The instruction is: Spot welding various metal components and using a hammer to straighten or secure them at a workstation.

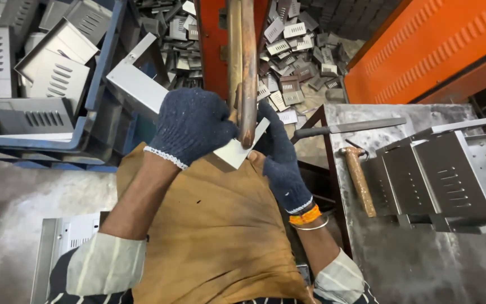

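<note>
From the head camera, a worker's gloved left hand [192, 126] and gloved right hand [279, 163] close their fingers around a bent sheet-metal part [142, 84], holding its white corner against the copper rods [243, 67] of an orange machine [215, 45]. A blue bin [99, 79] of louvred panels sits to the left; a hammer [359, 180], a file [355, 126] and stacked metal housings [440, 177] lie on the table [400, 253] at right. Fingers this near the rods risk pinching, and a loose grip could let the sharp-edged part slip.
</note>
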